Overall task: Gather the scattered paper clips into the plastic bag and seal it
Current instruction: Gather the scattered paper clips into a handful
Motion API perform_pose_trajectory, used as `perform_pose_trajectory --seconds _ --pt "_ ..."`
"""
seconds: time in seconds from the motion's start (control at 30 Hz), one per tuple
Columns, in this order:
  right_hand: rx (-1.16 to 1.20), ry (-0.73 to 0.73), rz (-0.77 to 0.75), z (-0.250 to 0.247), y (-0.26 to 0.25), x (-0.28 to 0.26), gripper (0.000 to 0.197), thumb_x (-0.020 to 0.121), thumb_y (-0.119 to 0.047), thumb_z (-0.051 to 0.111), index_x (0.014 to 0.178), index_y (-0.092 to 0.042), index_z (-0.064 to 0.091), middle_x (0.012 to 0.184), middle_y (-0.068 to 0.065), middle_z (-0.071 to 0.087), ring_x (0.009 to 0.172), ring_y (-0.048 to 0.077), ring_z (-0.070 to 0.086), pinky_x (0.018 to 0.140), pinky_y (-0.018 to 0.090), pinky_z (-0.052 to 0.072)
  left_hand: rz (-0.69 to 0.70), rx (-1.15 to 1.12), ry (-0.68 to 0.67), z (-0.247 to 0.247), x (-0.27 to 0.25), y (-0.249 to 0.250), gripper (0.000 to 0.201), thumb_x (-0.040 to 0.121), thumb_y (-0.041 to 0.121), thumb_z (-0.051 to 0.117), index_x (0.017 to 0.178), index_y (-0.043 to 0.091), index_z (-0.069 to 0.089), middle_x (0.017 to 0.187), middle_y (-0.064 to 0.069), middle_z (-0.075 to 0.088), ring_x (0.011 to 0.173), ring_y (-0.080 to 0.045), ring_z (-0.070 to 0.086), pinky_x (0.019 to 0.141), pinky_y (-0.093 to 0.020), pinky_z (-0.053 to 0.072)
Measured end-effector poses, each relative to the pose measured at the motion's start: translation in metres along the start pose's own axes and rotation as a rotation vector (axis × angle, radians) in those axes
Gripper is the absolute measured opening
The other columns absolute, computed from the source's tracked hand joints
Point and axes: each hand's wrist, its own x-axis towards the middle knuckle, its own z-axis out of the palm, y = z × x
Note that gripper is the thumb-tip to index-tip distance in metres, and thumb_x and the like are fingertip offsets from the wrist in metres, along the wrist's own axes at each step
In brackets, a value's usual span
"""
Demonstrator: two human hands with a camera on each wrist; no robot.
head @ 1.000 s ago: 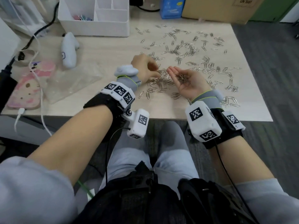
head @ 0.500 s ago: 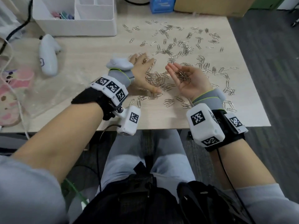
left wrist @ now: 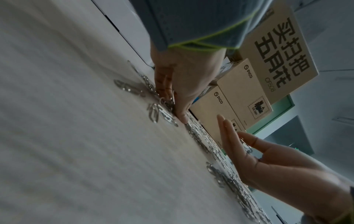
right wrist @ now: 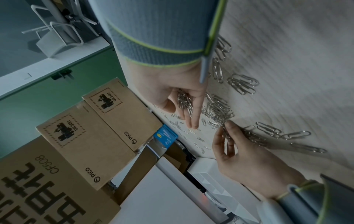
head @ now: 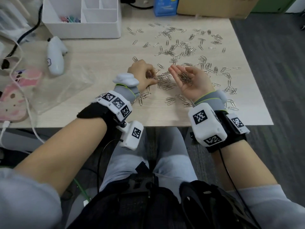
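Note:
Silver paper clips (head: 181, 48) lie scattered over the right half of the wooden table (head: 102, 60), with a denser pile (head: 165, 82) between my hands. My left hand (head: 143, 75) sits at the pile's left edge, fingers curled, and pinches a few clips (right wrist: 227, 133) between thumb and fingers. Just to its right, my right hand (head: 193, 80) is turned palm up with straight fingers. It cradles a heap of clips (head: 184, 77) in the palm. The clear plastic bag (head: 62, 90) lies flat on the table to the left of my left hand, untouched.
A white desk organizer (head: 82, 19) stands at the back left, with a white handheld device (head: 55, 58) in front of it. A pink case (head: 14, 100) and white cables (head: 28, 106) lie at the far left. A blue box (head: 165, 7) and cardboard boxes (head: 214, 7) line the back edge.
Half a second ago my left hand lay flat on the pile; now its fingers are curled and pinch clips. The right hand has stayed palm up with its heap.

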Motion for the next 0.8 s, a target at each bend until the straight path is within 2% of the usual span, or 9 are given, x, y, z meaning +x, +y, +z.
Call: perform_pose_trajectory --seconds 0.13,0.27,0.33,0.4,0.43,0.53,0.6,0.7,0.8 --pt "0.019 0.024 -0.002 -0.003 0.000 -0.005 0.024 0.096 -0.003 0.037 0.094 0.012 0.056 0.078 0.028 0.067 0.080 0.038 0.065 0.080 0.042 0.054 -0.028 0.015 -0.001 0.000 0.006 -0.003 0.022 0.074 0.028 0.073 0.091 0.015 0.069 0.099 -0.007 0.067 0.096 -0.022 0.058 0.072 -0.022 0.032" --pt "0.010 0.036 0.012 -0.006 0.001 -0.008 0.025 0.096 -0.005 0.036 0.098 0.012 0.055 0.092 0.029 0.063 0.091 0.039 0.064 0.079 0.041 0.054 -0.039 -0.051 -0.012 -0.002 0.010 -0.006 0.019 0.072 0.024 0.075 0.085 0.012 0.069 0.080 -0.002 0.065 0.073 -0.013 0.053 0.066 -0.020 0.042" --pt "0.008 0.037 0.013 -0.006 0.002 -0.010 0.025 0.097 -0.005 0.036 0.099 0.012 0.055 0.093 0.030 0.062 0.102 0.040 0.062 0.085 0.041 0.054 -0.059 -0.103 0.003 -0.004 0.010 -0.008 0.020 0.070 0.023 0.077 0.084 0.010 0.071 0.074 0.001 0.061 0.065 -0.011 0.051 0.056 -0.007 0.036" --pt "0.012 0.035 0.015 -0.005 0.002 -0.012 0.026 0.097 -0.005 0.035 0.099 0.013 0.054 0.093 0.030 0.061 0.107 0.041 0.060 0.094 0.040 0.051 -0.085 -0.171 0.024 -0.006 0.011 -0.010 0.020 0.067 0.025 0.080 0.081 0.012 0.071 0.066 0.002 0.060 0.060 -0.008 0.051 0.051 -0.006 0.034" --pt "0.007 0.037 0.014 -0.004 0.002 -0.012 0.026 0.097 -0.005 0.035 0.098 0.013 0.054 0.091 0.030 0.062 0.103 0.042 0.061 0.097 0.040 0.049 -0.102 -0.215 0.035 -0.008 0.011 -0.010 0.019 0.067 0.025 0.081 0.079 0.014 0.071 0.062 0.005 0.059 0.055 -0.004 0.052 0.048 -0.005 0.035" --pt "-0.025 0.053 0.024 -0.002 0.002 -0.010 0.030 0.098 -0.008 0.034 0.095 0.013 0.055 0.084 0.029 0.064 0.086 0.041 0.062 0.099 0.040 0.048 -0.127 -0.431 0.065 -0.017 0.016 -0.007 0.012 0.067 0.018 0.081 0.070 0.016 0.069 0.055 0.010 0.061 0.042 0.002 0.054 0.046 -0.008 0.045" --pt "-0.035 0.053 0.042 0.002 0.004 -0.006 0.031 0.099 -0.010 0.033 0.097 0.013 0.054 0.090 0.030 0.061 0.086 0.041 0.061 0.100 0.041 0.047 -0.089 -0.580 0.069 -0.023 0.022 -0.002 0.014 0.068 0.013 0.080 0.064 0.019 0.068 0.047 0.011 0.063 0.044 0.001 0.055 0.054 -0.015 0.052" --pt "-0.043 0.039 0.085 0.012 0.011 0.003 0.035 0.101 -0.014 0.032 0.097 0.014 0.052 0.093 0.030 0.059 0.091 0.042 0.060 0.101 0.042 0.046 -0.010 -0.665 0.039 -0.029 0.031 0.012 0.017 0.067 0.011 0.080 0.063 0.020 0.067 0.047 0.013 0.065 0.048 -0.002 0.057 0.056 -0.017 0.052" --pt "-0.039 -0.008 0.150 0.023 0.018 0.014 0.037 0.102 -0.019 0.032 0.101 0.013 0.051 0.096 0.029 0.058 0.095 0.043 0.059 0.089 0.045 0.053 0.064 -0.659 0.001 -0.025 0.037 0.024 0.017 0.064 0.016 0.081 0.060 0.026 0.068 0.052 0.011 0.065 0.053 -0.008 0.059 0.058 -0.025 0.055"
